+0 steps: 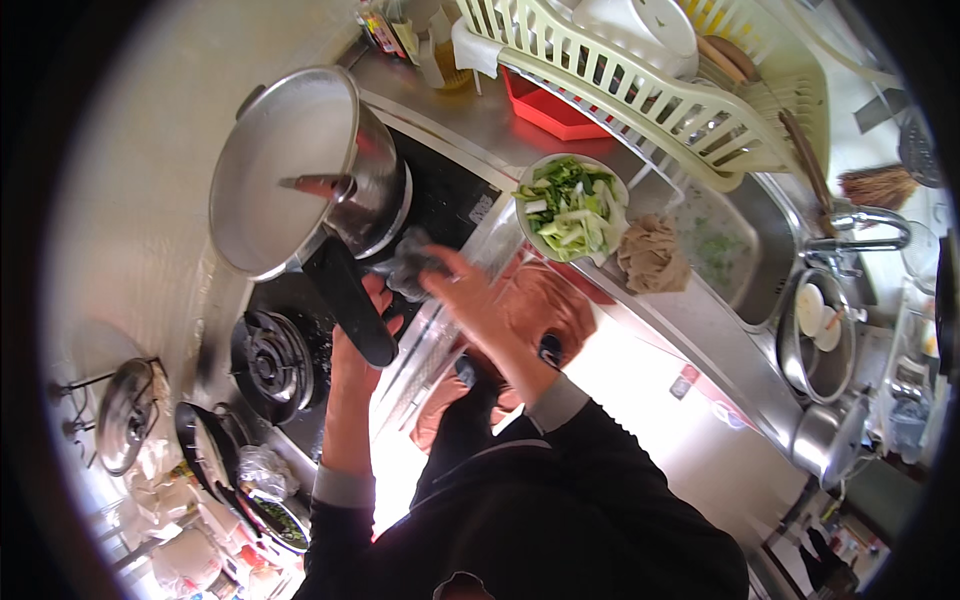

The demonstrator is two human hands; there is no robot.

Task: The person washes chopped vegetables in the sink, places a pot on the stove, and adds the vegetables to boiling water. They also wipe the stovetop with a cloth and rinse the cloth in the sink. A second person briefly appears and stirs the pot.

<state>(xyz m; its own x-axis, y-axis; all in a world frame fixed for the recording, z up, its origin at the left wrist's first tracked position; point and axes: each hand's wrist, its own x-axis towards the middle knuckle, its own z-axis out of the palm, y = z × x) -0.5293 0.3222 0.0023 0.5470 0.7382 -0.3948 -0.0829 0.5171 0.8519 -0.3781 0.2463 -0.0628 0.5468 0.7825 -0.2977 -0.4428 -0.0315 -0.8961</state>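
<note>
A deep metal pan (289,169) with a pale, cloudy interior is over the stove, its mouth leaning left in the view. My left hand (360,337) is around the pan's long black handle (352,307) from below and beside it. At the stove's front edge, my right hand (469,296), blurred, has its fingers on a crumpled grey cloth (409,266), close to the pan's base. A reddish-brown piece (319,186) shows at the pan's rim; I cannot tell what it is. Right of the stove, a bowl of cut green leafy vegetables (574,206) sits on the counter.
Beside the bowl lies a crumpled brown cloth (652,255), next to the steel sink (712,225). Above stands a pale green dish rack (637,90) over a red tray (555,112). A bare gas burner (274,360) is left of my hand. Pots (821,442) crowd the far right.
</note>
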